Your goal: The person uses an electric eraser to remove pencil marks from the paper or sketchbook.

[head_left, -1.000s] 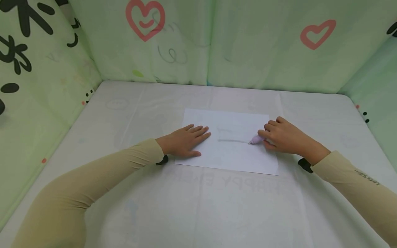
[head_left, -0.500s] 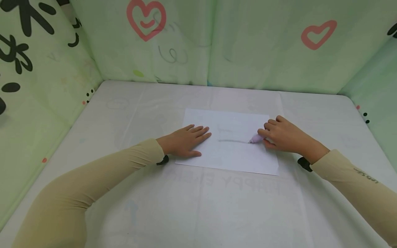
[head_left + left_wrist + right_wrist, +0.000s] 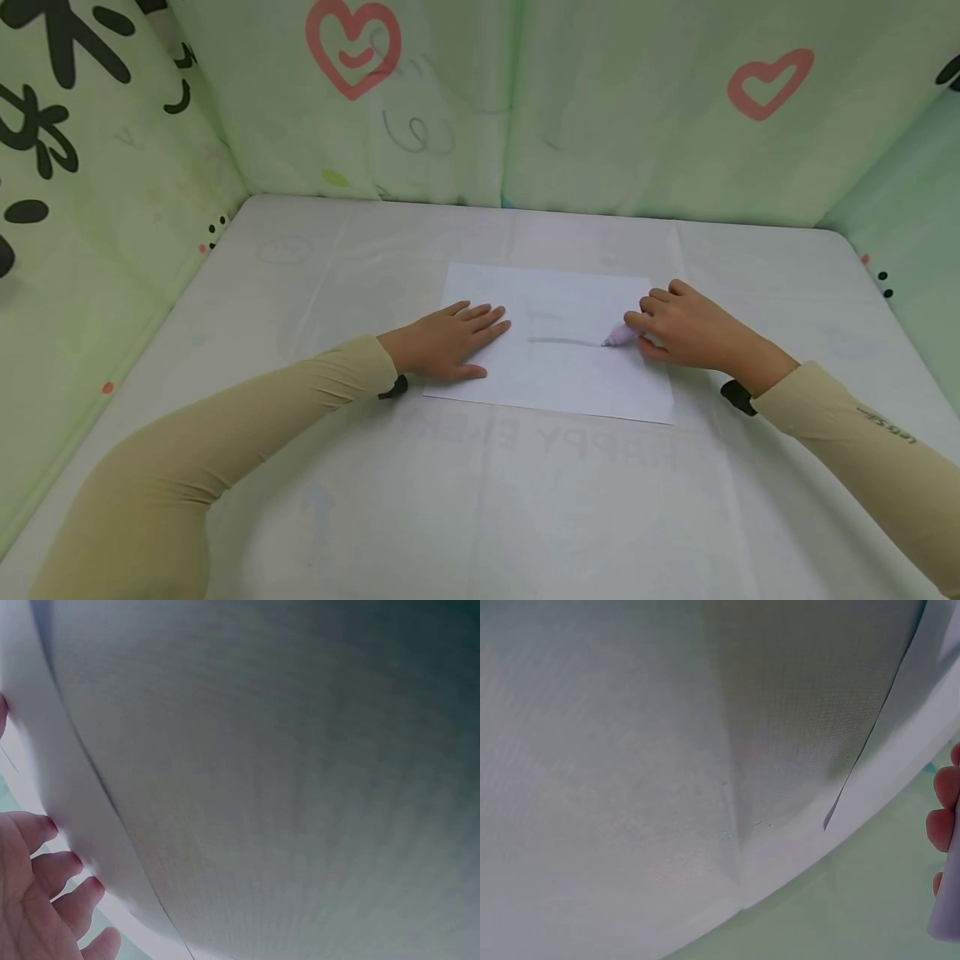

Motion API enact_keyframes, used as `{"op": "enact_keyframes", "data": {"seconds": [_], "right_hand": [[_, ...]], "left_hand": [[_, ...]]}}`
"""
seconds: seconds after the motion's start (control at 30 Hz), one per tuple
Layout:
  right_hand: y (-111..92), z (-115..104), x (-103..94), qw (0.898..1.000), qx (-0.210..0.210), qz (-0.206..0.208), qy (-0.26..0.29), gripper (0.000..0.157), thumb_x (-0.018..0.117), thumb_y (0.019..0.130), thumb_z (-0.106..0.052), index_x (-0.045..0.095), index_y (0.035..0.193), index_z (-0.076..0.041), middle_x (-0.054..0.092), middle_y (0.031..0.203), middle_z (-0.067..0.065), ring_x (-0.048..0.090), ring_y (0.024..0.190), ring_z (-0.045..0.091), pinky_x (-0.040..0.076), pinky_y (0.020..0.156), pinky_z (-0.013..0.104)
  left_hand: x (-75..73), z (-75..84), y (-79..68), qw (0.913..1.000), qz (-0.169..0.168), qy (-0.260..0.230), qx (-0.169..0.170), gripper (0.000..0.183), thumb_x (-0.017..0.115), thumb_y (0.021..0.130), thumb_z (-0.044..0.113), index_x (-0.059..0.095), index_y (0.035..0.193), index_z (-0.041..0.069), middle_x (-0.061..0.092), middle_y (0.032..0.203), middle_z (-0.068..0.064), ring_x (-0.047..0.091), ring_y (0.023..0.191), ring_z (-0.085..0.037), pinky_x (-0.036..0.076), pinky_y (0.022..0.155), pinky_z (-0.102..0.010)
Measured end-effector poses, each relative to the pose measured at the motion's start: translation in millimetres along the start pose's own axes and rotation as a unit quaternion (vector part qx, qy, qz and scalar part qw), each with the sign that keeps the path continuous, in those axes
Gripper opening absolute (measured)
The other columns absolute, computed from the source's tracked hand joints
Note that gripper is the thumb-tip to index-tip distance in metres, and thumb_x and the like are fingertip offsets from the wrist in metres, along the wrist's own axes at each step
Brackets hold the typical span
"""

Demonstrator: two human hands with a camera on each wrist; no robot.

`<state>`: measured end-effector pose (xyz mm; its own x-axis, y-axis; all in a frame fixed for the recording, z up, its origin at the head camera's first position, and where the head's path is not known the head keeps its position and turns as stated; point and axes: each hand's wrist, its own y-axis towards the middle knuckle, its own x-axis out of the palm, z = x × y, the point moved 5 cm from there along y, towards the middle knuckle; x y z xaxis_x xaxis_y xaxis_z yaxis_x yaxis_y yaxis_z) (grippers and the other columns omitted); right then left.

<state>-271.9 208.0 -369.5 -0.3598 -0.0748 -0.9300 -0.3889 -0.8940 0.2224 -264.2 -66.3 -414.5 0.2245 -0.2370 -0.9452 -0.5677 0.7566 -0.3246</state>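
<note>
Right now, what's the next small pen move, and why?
I'd probably continue the grey line toward the near edge of the paper: the right hand grips the purple pen with its tip at the line's right end, the paper below looks blank, and the left hand lies flat on its left side, which should steady it.

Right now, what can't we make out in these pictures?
Head view: rear of the pen, hidden by the right hand.
Head view: whether the tip touches the paper, too small to tell.
Head view: sleeve lettering, too small and blurred to read.
Left wrist view: much of the left hand, cut off by the left and bottom edges.
Right wrist view: most of the right hand, cut off by the right edge.
</note>
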Motion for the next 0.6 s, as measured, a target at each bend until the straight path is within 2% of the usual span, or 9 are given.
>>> {"op": "enact_keyframes", "data": {"seconds": [0.2, 0.6], "right_hand": [[0.5, -0.2, -1.1, 1.000, -0.007, 0.011, -0.003, 0.019, 0.064, 0.068, -0.013, 0.052, 0.082, -0.009, 0.048, 0.064, 0.005, 0.044, 0.060, 0.019, 0.033, 0.059, 0.032], [0.9, 0.7, -1.4, 1.000, -0.009, 0.007, -0.003, 0.019, 0.064, 0.069, -0.014, 0.052, 0.083, -0.009, 0.049, 0.064, 0.006, 0.044, 0.060, 0.019, 0.032, 0.059, 0.032]], "left_hand": [[-0.7, 0.4, -0.3, 1.0000, -0.001, 0.001, 0.000, 0.073, 0.039, 0.097, 0.050, 0.009, 0.153, 0.013, 0.009, 0.160, -0.007, 0.013, 0.148, -0.025, 0.010, 0.121, -0.044], [-1.8, 0.7, -1.2, 1.0000, -0.003, -0.004, 0.003, 0.073, 0.039, 0.097, 0.050, 0.009, 0.153, 0.012, 0.008, 0.160, -0.008, 0.012, 0.148, -0.025, 0.009, 0.121, -0.044]]}}
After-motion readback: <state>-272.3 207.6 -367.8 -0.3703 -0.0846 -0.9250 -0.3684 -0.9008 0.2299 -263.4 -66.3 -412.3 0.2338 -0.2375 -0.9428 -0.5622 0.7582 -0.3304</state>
